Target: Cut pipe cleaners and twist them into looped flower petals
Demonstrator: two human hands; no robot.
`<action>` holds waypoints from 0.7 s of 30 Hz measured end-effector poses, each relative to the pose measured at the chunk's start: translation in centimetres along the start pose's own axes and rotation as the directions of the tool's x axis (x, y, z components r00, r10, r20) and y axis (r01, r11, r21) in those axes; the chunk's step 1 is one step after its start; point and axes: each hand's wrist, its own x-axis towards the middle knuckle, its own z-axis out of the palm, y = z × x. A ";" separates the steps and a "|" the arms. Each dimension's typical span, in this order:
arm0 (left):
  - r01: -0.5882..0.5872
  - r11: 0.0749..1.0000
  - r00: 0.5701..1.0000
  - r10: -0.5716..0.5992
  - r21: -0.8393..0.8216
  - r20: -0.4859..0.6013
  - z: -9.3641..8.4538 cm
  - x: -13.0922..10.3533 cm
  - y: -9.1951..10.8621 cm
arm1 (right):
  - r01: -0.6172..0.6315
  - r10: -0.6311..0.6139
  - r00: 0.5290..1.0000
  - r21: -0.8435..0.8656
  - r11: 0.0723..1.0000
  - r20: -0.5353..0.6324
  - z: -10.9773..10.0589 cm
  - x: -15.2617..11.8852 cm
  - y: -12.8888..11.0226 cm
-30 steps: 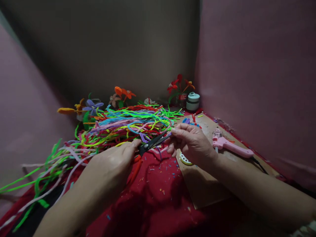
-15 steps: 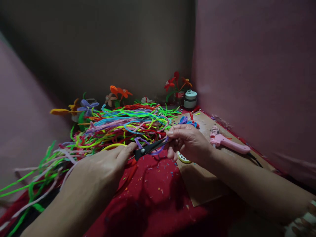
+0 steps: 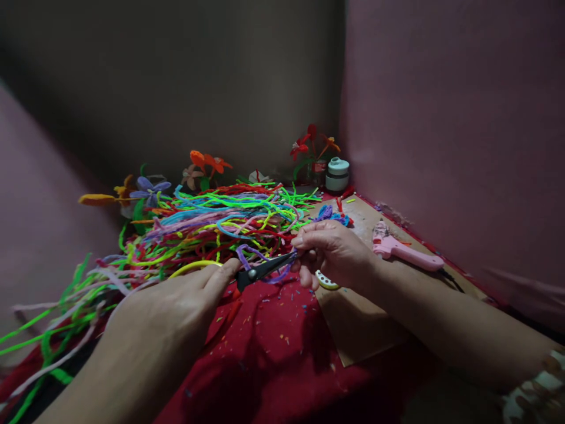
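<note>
Here's the left hand (image 3: 172, 309), fingers closed on the red-orange handles of the black-bladed scissors (image 3: 260, 271), and the blades are pointing across to the right hand (image 3: 333, 253). Over there the thumb and fingers pinch a purple fuzzy stem (image 3: 243, 264) right by the blade tips — its bent loop hanging around and behind the blades, above the red cloth (image 3: 273, 341) on the worktop. Whether the blades touch the stem, I can't tell.

Just beyond the hands, a big heap of coloured fuzzy stems (image 3: 229, 218) sprawls away to the left, green, pink, yellow, red and blue all tangled. Behind it stand the fuzzy flowers: a purple flower (image 3: 150, 189) at the left, orange flowers (image 3: 216, 164) nearer the middle, red flowers (image 3: 300, 147) further right beside a lidded jar (image 3: 338, 174).

And on the right — a brown board (image 3: 357, 324) running under the right forearm, with a pink glue gun (image 3: 408, 254) lying on it and a blue and purple fuzzy piece (image 3: 329, 216) just past the knuckles. Tiny coloured clippings dot the cloth.
</note>
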 end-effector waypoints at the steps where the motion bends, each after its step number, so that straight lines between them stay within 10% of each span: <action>1: -0.010 1.000 1.000 0.010 0.010 -0.015 0.0 0.0 0.0 | -0.009 0.009 1.000 -0.008 1.000 0.000 0.0 0.0 0.0; 21: -0.058 0.997 0.996 0.053 -0.060 -0.073 0.3 -0.7 -0.4 | -0.058 0.058 0.998 0.003 0.998 0.037 -0.4 0.4 0.1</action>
